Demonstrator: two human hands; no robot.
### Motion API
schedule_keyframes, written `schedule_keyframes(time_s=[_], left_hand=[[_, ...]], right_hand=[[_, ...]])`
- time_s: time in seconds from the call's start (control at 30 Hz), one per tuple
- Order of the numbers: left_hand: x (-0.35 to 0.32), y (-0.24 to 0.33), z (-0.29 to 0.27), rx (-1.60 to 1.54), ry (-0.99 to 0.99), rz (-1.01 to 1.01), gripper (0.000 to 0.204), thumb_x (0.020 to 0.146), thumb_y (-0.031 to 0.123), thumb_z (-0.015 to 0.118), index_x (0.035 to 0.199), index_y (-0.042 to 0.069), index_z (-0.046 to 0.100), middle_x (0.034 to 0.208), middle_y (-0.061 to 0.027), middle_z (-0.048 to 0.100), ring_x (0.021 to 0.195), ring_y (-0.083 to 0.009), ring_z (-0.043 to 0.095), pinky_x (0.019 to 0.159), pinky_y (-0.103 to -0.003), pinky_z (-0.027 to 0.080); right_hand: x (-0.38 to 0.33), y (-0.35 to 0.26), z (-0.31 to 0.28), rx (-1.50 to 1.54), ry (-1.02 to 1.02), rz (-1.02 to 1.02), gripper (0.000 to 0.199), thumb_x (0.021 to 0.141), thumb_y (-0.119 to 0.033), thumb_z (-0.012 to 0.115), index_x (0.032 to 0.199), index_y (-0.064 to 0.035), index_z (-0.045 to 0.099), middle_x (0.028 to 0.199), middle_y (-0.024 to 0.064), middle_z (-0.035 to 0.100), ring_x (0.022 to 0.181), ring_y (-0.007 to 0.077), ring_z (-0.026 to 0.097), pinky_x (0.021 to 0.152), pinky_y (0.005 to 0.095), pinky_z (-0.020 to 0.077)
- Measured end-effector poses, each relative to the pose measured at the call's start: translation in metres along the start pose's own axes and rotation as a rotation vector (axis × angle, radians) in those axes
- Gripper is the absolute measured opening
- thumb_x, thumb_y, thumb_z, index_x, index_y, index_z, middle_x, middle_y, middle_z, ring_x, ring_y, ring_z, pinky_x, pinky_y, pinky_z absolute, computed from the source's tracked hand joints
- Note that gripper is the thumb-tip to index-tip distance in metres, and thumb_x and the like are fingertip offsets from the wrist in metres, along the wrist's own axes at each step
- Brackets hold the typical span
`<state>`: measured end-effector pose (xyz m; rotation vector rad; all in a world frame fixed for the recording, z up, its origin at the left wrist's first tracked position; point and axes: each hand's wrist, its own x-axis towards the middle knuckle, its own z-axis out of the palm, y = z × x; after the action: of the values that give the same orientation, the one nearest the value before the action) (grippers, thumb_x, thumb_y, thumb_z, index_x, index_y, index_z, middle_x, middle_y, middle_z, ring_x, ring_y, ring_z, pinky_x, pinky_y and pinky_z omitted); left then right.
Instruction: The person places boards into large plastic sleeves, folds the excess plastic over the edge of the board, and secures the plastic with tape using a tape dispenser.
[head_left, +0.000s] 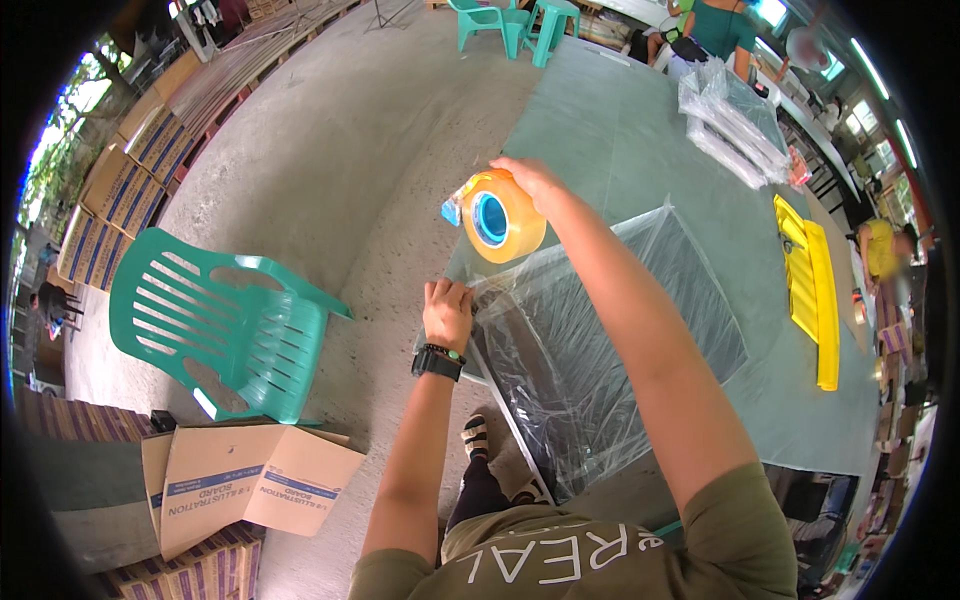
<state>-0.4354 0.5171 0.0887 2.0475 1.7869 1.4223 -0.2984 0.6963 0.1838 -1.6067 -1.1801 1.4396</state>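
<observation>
My right hand (pixel 530 178) holds a roll of clear packing tape (pixel 500 218) with a blue core, lifted above the left corner of a flat dark board wrapped in clear plastic (pixel 620 330). A strip of tape runs from the roll down to that corner. My left hand (pixel 447 310), with a black watch on the wrist, presses on the plastic at the package's left edge. The package lies on a grey-green table (pixel 620 130).
A green plastic chair (pixel 230 325) stands on the concrete floor to my left, with cardboard boxes (pixel 230 480) below it. Clear plastic bags (pixel 735 120) and a yellow sheet stack (pixel 810 280) lie on the table. Other people sit at the far end.
</observation>
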Motion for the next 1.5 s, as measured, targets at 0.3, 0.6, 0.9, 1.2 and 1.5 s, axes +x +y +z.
schedule_keyframes(time_s=[0.3, 0.6, 0.9, 1.2, 1.5], left_hand=[[0.018, -0.002, -0.003, -0.077, -0.078, -0.134, 0.013, 0.06, 0.005, 0.06, 0.073, 0.003, 0.057, 0.071, -0.0103, 0.054, 0.07, -0.0287, 0.049, 0.066, -0.035, 0.042], [0.034, -0.014, 0.016, 0.054, -0.301, -0.494, 0.027, 0.063, 0.029, 0.067, 0.072, 0.004, 0.063, 0.069, -0.0129, 0.06, 0.065, -0.0277, 0.058, 0.062, -0.034, 0.047], [0.013, -0.014, 0.016, -0.11, -0.096, -0.338, 0.017, 0.061, 0.017, 0.062, 0.065, 0.001, 0.058, 0.062, -0.0108, 0.057, 0.056, -0.0234, 0.056, 0.053, -0.031, 0.044], [0.016, -0.015, 0.016, 0.057, -0.081, -0.296, 0.016, 0.065, 0.017, 0.062, 0.066, 0.003, 0.056, 0.067, -0.01, 0.054, 0.067, -0.0269, 0.052, 0.062, -0.034, 0.043], [0.012, -0.022, 0.021, 0.2, -0.056, -0.285, 0.015, 0.067, 0.019, 0.064, 0.073, 0.008, 0.057, 0.085, -0.0069, 0.051, 0.086, -0.0268, 0.047, 0.071, -0.04, 0.04]], right_hand=[[0.001, -0.003, -0.001, 0.097, -0.102, 0.084, 0.032, 0.07, -0.035, 0.061, 0.082, -0.0055, 0.061, 0.079, 0.0074, 0.061, 0.065, 0.018, 0.057, 0.06, 0.0318, 0.0463], [-0.012, -0.015, 0.009, 0.062, -0.12, -0.023, 0.033, 0.07, -0.036, 0.062, 0.081, -0.005, 0.06, 0.078, 0.0074, 0.061, 0.064, 0.0181, 0.057, 0.06, 0.0315, 0.0459], [0.0, -0.002, -0.028, 0.151, 0.012, 0.103, 0.032, 0.071, -0.034, 0.062, 0.082, -0.0046, 0.06, 0.079, 0.0074, 0.061, 0.066, 0.0189, 0.057, 0.061, 0.0325, 0.0457], [-0.053, 0.009, -0.054, 0.164, -0.026, -0.11, 0.036, 0.073, -0.031, 0.06, 0.091, -0.001, 0.055, 0.085, 0.0084, 0.058, 0.074, 0.0155, 0.055, 0.063, 0.0288, 0.0442], [-0.188, 0.062, -0.081, 0.196, -0.131, -0.231, 0.037, 0.075, -0.023, 0.059, 0.106, -0.004, 0.053, 0.094, 0.0068, 0.057, 0.082, 0.0138, 0.054, 0.072, 0.0232, 0.0416]])
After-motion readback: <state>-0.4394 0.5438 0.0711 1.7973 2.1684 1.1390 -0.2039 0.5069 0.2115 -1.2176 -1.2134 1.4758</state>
